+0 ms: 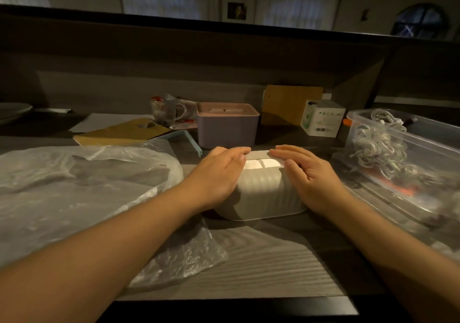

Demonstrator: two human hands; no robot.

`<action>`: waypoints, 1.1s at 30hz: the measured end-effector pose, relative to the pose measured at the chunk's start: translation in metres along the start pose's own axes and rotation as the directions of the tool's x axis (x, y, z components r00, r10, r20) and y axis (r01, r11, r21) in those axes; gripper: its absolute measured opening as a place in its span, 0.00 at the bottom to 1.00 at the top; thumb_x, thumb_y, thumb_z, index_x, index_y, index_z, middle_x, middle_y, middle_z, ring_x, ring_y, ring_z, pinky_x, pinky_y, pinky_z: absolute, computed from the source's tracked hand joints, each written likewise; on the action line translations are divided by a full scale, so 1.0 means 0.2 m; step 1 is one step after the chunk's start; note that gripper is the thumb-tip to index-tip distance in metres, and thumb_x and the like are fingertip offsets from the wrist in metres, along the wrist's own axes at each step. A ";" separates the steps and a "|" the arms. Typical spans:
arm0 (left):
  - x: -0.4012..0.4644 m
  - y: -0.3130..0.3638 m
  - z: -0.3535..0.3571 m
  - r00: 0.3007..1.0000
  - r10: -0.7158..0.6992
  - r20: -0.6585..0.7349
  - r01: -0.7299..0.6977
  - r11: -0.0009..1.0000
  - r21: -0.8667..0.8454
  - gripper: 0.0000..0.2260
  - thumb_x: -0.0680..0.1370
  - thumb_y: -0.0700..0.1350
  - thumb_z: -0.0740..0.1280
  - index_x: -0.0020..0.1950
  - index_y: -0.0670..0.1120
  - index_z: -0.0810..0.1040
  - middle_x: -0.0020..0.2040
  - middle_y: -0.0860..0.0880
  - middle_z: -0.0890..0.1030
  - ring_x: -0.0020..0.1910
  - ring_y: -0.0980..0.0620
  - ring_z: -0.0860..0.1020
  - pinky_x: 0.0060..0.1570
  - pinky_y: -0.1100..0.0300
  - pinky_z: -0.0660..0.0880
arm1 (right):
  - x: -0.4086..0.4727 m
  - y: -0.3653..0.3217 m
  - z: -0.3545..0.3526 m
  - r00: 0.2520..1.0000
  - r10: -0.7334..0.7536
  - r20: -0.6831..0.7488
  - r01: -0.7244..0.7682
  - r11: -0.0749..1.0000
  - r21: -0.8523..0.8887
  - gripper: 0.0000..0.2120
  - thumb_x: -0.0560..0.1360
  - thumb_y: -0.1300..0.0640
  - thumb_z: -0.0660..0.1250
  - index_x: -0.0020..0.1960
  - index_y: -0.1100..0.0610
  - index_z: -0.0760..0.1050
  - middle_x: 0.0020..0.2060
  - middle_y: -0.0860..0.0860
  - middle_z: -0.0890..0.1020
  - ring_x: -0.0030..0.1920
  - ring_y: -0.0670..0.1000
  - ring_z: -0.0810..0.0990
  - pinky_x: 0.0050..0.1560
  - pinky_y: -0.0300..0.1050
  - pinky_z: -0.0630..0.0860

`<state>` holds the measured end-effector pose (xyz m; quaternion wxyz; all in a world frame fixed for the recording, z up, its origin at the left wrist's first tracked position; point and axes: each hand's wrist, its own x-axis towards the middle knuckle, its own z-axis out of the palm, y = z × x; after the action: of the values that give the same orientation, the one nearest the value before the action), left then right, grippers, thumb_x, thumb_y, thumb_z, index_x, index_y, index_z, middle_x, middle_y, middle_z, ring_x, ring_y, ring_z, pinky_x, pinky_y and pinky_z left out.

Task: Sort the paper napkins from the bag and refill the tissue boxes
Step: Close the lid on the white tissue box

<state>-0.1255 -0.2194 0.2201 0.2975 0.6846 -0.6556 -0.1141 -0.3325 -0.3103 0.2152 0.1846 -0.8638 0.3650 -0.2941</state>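
A white ribbed tissue box [261, 193] stands on the table in front of me, with white napkins showing through its top slot [262, 164]. My left hand [219, 173] lies flat over the box's left top edge, fingers straight. On the right top edge my right hand [303, 170] presses the same way. Behind it stands a purple tissue box with a pink lid [227, 126]. A large clear plastic bag [82, 185] lies crumpled at the left, under my left forearm.
A clear plastic tub [403, 153] full of white cables sits at the right. A small white carton [322, 118], brown envelopes [119, 132], a cluttered cup [163, 109] and a light blue frame [184, 138] lie at the back. A plate [12, 111] is far left.
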 end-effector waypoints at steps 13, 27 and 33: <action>0.17 0.08 -0.05 0.971 0.041 0.234 -0.130 0.918 0.375 0.45 0.74 0.72 0.63 0.84 0.56 0.48 0.84 0.55 0.49 0.83 0.50 0.50 0.79 0.43 0.57 | 0.09 -0.08 -0.04 0.992 -0.001 0.128 0.064 0.873 -0.484 0.24 0.87 0.46 0.46 0.82 0.46 0.57 0.81 0.43 0.59 0.82 0.46 0.50 0.77 0.39 0.41; -0.12 -0.02 -0.33 0.997 -0.072 0.039 0.048 0.899 0.436 0.46 0.71 0.79 0.57 0.83 0.60 0.48 0.83 0.58 0.52 0.83 0.51 0.48 0.78 0.44 0.54 | 0.01 -0.29 0.14 0.969 -0.128 -0.213 0.059 0.951 -0.303 0.29 0.82 0.38 0.55 0.80 0.46 0.58 0.78 0.47 0.59 0.78 0.50 0.49 0.80 0.54 0.48; -0.62 -0.45 -0.63 0.873 -0.471 0.130 0.330 0.765 0.553 0.64 0.51 0.90 0.53 0.81 0.65 0.36 0.83 0.58 0.38 0.83 0.45 0.40 0.79 0.37 0.49 | -0.06 -0.64 0.24 0.927 -0.134 0.349 0.164 0.985 -0.056 0.39 0.78 0.31 0.63 0.81 0.42 0.51 0.77 0.44 0.59 0.76 0.50 0.56 0.75 0.52 0.60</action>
<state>0.0034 -0.0694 0.2422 -0.0171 0.8423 -0.5320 -0.0853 -0.2409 -0.2108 0.2420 0.1863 -0.9341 0.2725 -0.1363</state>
